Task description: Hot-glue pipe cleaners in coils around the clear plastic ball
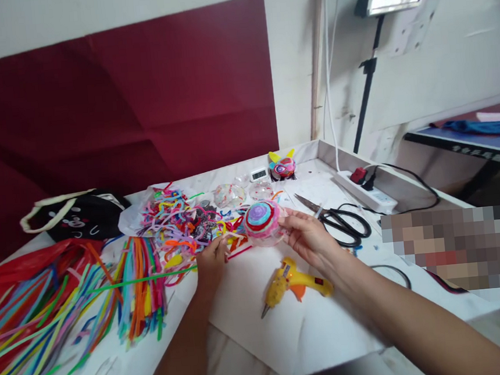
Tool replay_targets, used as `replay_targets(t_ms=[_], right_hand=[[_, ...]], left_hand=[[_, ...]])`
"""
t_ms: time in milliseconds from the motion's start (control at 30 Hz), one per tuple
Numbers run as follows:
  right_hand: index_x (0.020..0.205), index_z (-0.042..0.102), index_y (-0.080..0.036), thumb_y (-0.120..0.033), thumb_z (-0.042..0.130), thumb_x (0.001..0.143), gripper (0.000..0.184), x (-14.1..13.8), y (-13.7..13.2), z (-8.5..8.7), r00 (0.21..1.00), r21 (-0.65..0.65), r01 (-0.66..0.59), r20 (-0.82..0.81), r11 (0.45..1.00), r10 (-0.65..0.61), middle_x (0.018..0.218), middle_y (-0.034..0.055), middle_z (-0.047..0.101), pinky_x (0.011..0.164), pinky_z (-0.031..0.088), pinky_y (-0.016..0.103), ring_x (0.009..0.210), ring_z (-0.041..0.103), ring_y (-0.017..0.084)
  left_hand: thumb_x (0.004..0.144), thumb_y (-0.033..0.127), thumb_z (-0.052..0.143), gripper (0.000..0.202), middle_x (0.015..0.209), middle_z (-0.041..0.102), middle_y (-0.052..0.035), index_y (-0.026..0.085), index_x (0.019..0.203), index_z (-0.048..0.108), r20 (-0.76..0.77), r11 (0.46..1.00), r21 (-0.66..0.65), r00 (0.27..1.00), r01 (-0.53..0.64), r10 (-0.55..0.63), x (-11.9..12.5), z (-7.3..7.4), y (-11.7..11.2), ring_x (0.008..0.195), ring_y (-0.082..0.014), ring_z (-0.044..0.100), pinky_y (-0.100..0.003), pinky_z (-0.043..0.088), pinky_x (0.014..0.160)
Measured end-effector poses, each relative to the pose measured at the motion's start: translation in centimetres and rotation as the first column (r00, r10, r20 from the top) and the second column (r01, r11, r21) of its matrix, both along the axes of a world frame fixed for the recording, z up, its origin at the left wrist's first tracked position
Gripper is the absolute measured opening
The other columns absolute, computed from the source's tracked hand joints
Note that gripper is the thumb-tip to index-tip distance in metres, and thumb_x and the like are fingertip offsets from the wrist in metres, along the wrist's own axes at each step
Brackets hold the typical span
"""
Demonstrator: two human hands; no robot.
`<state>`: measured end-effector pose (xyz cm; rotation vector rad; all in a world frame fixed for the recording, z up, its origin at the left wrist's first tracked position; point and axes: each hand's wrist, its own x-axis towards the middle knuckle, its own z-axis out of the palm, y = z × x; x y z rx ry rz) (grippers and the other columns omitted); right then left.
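My right hand (pixel 309 238) grips a clear plastic ball half (pixel 262 224) by its right side. Coiled pipe cleaner covers its top in rings of purple, blue, red and pink. Close to its left side, my left hand (pixel 212 258) is closed, with a pale pipe cleaner (pixel 234 235) at its fingertips reaching toward the ball half. Its fingers are partly turned away from view. Below both hands, a yellow glue gun (pixel 284 281) lies on white paper (pixel 253 327), its nozzle pointing down and left. Large black-handled scissors (pixel 343 223) rest open beyond my right hand.
Bundled pipe cleaners (pixel 140 287) and a red plastic bag (pixel 0 291) lie left. Cut scraps (pixel 182 217) pile behind my left hand. Clear domes (pixel 228 195), a small timer (pixel 258 175), a decorated horned ball (pixel 282 167) and a power strip (pixel 366 192) stand toward the back.
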<state>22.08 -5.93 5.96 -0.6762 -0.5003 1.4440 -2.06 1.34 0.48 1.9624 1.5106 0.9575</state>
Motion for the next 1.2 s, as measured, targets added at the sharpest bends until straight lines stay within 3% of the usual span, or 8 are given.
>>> replay_targets(t_ms=[200,300,367,467,533,667,900,1200], right_hand=[[0.123,0.059,-0.018,-0.035,0.061,0.094,0.034,-0.8,0.2,-1.6,0.999,-0.021,-0.011,-0.039,1.0,0.01,0.123,0.0082,0.063,0.084,0.057,0.043,0.101,0.066,0.022],[0.111,0.064,-0.015,-0.028,0.065,0.092,0.023,-0.8,0.0,-1.9,0.998,-0.014,0.004,-0.067,1.0,-0.005,0.107,0.0052,0.068,0.077,0.059,0.037,0.088,0.068,0.017],[0.098,0.066,-0.014,-0.017,0.074,0.081,0.019,-0.9,-0.2,-1.8,0.996,0.001,0.018,-0.092,1.0,-0.018,0.091,0.002,0.072,0.073,0.059,0.032,0.076,0.069,0.014],[0.088,0.067,-0.016,-0.005,0.082,0.063,0.031,-1.2,-0.5,-1.3,0.99,0.022,0.049,-0.136,0.999,-0.045,0.078,-0.0003,0.075,0.07,0.059,0.027,0.068,0.07,0.014],[0.09,0.066,-0.017,-0.006,0.083,0.061,0.035,-1.5,-0.7,-1.0,0.986,0.03,0.068,-0.158,0.997,-0.062,0.077,-0.0006,0.077,0.067,0.06,0.025,0.067,0.071,0.014],[0.094,0.064,-0.017,-0.006,0.084,0.059,0.042,-2.3,-1.1,-0.7,0.983,0.029,0.08,-0.171,0.996,-0.074,0.078,0.0001,0.078,0.066,0.061,0.025,0.065,0.072,0.014],[0.1,0.06,-0.02,-0.008,0.087,0.06,0.05,-3.8,-1.9,-0.9,0.988,0.041,0.054,-0.146,0.998,-0.048,0.085,0.0019,0.08,0.071,0.063,0.028,0.072,0.075,0.016],[0.095,0.066,-0.02,-0.017,0.089,0.063,0.039,-4.2,-2.4,-0.9,0.994,0.094,0.001,-0.104,0.996,0.009,0.087,0.0014,0.079,0.082,0.06,0.031,0.079,0.075,0.017]], left_hand=[[0.095,0.034,0.06,0.031,0.117,0.065,-0.0087,0.016,0.119,0.062,0.044,0.997,0.081,0.999,-0.001,-0.002,0.2,0.5,-0.2,0.1,-0.023,0.065,-0.044,0.056,0.086],[0.089,0.033,0.062,0.026,0.109,0.066,-0.0081,0.019,0.11,0.069,0.117,0.982,0.174,0.992,-0.068,0.048,0.7,1.6,-0.6,0.102,-0.0258,0.062,-0.045,0.047,0.096],[0.086,0.034,0.062,0.026,0.115,0.064,-0.0095,0.02,0.107,0.07,0.194,0.969,0.216,0.978,-0.119,0.077,1.1,2.4,-1.2,0.111,-0.0283,0.057,-0.043,0.042,0.101],[0.085,0.039,0.062,0.025,0.099,0.065,-0.0074,0.02,0.099,0.069,0.314,0.974,0.177,0.946,-0.143,0.082,1.8,3.3,-2.6,0.097,-0.0252,0.06,-0.037,0.046,0.088],[0.086,0.044,0.06,0.028,0.084,0.064,-0.0041,0.019,0.098,0.067,0.397,0.991,0.091,0.916,-0.093,0.05,2.4,3.8,-3.7,0.078,-0.0202,0.06,-0.031,0.047,0.071],[0.082,0.055,0.064,0.049,0.078,0.063,-0.0015,0.019,0.115,0.057,0.581,0.989,-0.103,0.813,0.108,-0.028,4.0,4.3,-5.4,0.063,-0.0146,0.056,-0.022,0.038,0.047],[0.063,0.046,0.086,0.065,0.086,0.066,-0.0003,0.02,0.114,0.055,0.78,0.932,-0.204,0.626,0.299,-0.03,5.4,4.2,-6.0,0.062,-0.0102,0.054,-0.021,0.044,0.051],[0.064,0.041,0.088,0.054,0.085,0.067,0.0002,0.019,0.106,0.062,0.864,0.901,-0.197,0.503,0.386,-0.027,5.1,3.9,-5.7,0.061,-0.0088,0.055,-0.02,0.045,0.05]])
